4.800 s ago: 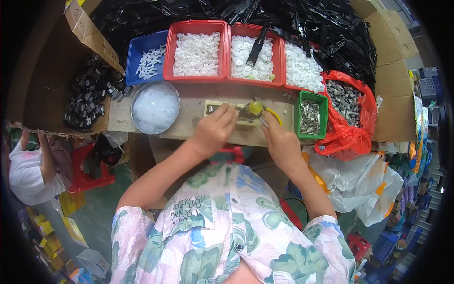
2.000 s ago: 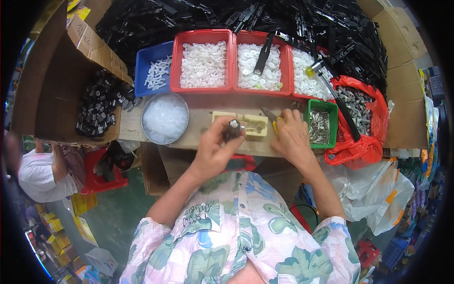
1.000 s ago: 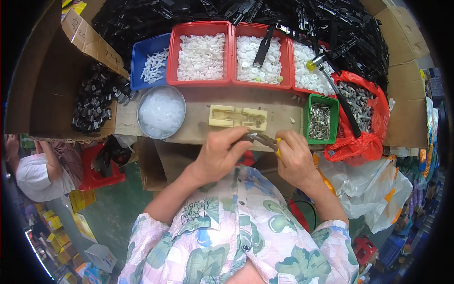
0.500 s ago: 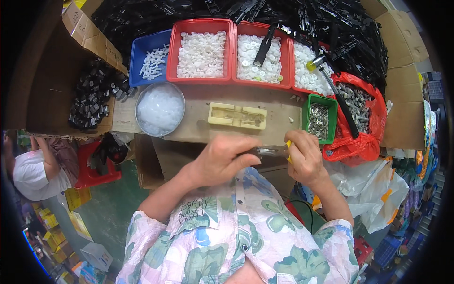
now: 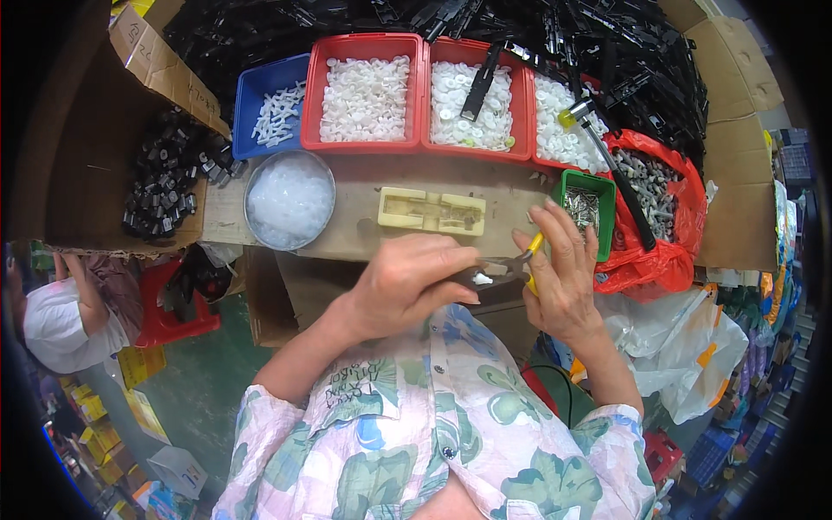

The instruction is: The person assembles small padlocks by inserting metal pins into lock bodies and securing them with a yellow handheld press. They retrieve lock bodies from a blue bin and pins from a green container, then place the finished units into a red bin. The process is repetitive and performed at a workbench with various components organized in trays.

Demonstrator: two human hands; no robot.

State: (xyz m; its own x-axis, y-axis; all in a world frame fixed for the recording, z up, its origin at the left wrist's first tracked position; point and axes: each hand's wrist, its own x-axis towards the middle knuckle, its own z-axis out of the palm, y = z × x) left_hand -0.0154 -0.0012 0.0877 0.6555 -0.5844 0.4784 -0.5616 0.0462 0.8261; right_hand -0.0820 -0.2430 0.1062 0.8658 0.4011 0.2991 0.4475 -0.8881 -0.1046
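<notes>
Both hands are drawn back from the cream jig (image 5: 432, 211) toward the body since the earlier frames, and the part (image 5: 485, 277) is now held in front of the chest, below the board's (image 5: 364, 204) edge. This small dark part, with a white piece on it, is gripped by the closed left hand (image 5: 407, 286). At its right end pliers (image 5: 524, 260) with yellow handles are applied; they are held by the right hand (image 5: 563, 277), whose fingers are partly spread while the handles are clasped. Just beyond the right hand a green bin (image 5: 588, 201) of metal pieces is seen. Beside the jig stands a round bowl (image 5: 289, 200) of clear bits. Behind the board, red trays (image 5: 368, 95) of white parts and a blue tray (image 5: 269, 108) are lined up.
</notes>
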